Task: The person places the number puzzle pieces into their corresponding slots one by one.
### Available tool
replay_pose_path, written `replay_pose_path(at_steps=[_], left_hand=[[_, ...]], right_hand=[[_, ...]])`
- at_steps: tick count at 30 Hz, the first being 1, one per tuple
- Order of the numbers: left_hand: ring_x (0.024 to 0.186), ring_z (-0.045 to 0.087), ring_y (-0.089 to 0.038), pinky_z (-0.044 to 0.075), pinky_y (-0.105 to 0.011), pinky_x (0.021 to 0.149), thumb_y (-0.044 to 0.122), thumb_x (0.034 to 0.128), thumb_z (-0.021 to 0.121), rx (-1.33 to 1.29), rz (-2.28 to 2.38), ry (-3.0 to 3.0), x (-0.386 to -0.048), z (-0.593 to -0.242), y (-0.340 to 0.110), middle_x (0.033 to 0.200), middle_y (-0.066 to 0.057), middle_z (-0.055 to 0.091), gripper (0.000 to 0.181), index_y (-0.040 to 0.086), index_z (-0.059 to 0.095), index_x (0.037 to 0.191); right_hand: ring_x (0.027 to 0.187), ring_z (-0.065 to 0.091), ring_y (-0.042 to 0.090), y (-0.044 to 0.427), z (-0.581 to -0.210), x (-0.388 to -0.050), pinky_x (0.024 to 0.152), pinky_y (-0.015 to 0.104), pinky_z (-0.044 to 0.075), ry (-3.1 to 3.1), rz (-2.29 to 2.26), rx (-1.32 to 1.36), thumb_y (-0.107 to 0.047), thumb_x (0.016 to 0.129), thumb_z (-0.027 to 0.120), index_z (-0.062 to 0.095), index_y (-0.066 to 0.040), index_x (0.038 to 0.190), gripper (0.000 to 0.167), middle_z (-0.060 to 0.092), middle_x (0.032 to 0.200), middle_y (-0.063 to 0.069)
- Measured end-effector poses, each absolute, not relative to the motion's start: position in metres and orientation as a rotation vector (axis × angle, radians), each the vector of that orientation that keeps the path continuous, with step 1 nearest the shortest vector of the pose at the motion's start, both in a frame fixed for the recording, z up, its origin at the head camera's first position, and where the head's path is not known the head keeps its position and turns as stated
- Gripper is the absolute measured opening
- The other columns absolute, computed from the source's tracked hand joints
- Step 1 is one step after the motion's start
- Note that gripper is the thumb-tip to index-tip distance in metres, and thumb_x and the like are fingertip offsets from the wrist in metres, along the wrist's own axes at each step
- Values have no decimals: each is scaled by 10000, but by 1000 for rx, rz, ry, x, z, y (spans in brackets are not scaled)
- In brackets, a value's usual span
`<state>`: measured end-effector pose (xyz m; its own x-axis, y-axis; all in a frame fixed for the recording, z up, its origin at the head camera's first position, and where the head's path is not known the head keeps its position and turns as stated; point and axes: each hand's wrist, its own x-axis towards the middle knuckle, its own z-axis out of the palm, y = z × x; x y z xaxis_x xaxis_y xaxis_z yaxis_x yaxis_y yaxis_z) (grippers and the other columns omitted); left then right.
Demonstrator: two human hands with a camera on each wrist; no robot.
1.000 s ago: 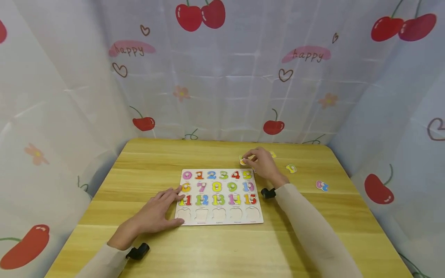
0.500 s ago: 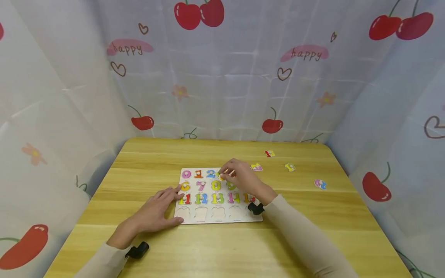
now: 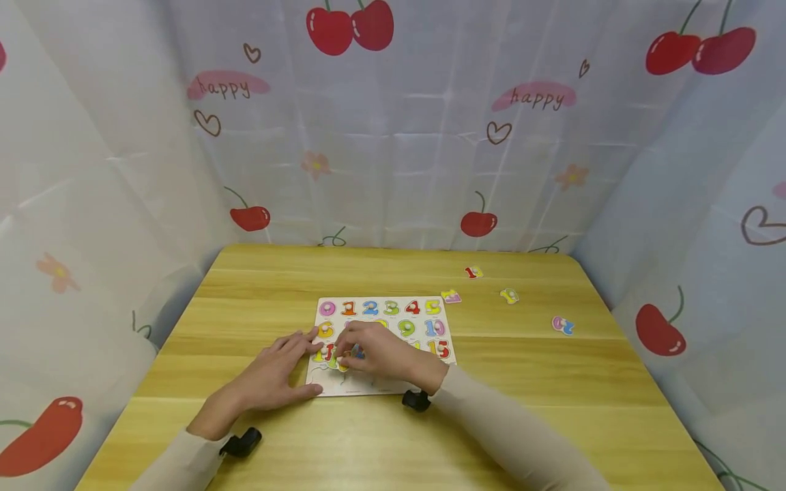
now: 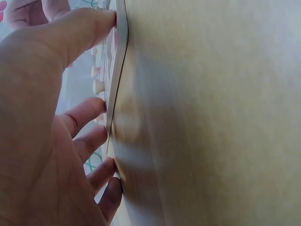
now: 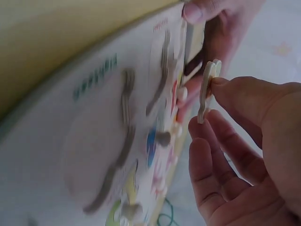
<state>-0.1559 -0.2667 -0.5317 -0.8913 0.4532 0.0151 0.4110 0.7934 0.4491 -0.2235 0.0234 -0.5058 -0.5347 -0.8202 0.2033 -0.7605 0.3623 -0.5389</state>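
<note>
A wooden number puzzle board (image 3: 334, 389) lies on the table with knobbed numerals set in its upper rows. My left hand (image 3: 267, 374) rests at the board's left edge, fingers spread, with fingertips and thumb touching the edge in the left wrist view. My right hand (image 3: 383, 351) pinches a number puzzle piece (image 5: 207, 89) between thumb and fingers, just above the lower left of the board. In the right wrist view the piece stands edge-on, clear of the board, so its numeral cannot be read. This hand covers part of the lower rows; an outlined recess marked "Eighteen" (image 5: 96, 77) shows nearby.
Several loose number pieces lie right of the board: a pink-and-yellow piece (image 3: 451, 296) by its corner, a red-and-yellow one (image 3: 473, 272), a yellow-green one (image 3: 509, 295) and a pink-and-blue one (image 3: 562, 325). A cherry-print curtain (image 3: 393, 164) surrounds the wooden table (image 3: 368, 443).
My right hand has carried the piece from beyond the board's top right corner across to the lower left of the board. My left hand has stayed at the edge.
</note>
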Motion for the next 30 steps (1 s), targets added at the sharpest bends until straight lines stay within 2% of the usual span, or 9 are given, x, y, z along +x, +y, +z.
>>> replay_pose_path(at_steps=[5,11,21,30], left_hand=[[1696,424,-568,414,-866,1246,648,1032,817,702,691,2889,-156,-531,-267,1893,-113,420,805,184,615,1658],[1702,419,-566,403,-870,1250,656,1034,812,714,696,2887,-156,-531,-266,1904,-102,402,800,192,614,1655],[1707,408,-567,399,-888,1239,620,1047,808,734,698,2871,-154,-527,-267,1908,-120,390,822,154,593,1689],[1710,415,-552,402,-890,1234,573,1068,802,730,708,2872,-155,-528,-268,1905,-113,398,753,175,606,1676]], right_hand=[[1154,737,74,11,-511,-216,1075,210,582,2498,-809,-1492,-166,1097,839,876,-172,1152,67,818,1211,-37],[1118,740,54,5,-517,-211,1038,166,575,2497,-779,-1514,-149,1098,830,881,-154,1174,92,809,1199,-18],[1152,744,79,-4,-523,-210,1064,161,558,2505,-718,-1583,-184,1117,813,904,-158,1215,136,833,1208,-26],[1154,715,89,-13,-524,-209,1058,162,542,2519,-659,-1557,-200,1109,829,915,-167,1234,155,809,1231,-13]])
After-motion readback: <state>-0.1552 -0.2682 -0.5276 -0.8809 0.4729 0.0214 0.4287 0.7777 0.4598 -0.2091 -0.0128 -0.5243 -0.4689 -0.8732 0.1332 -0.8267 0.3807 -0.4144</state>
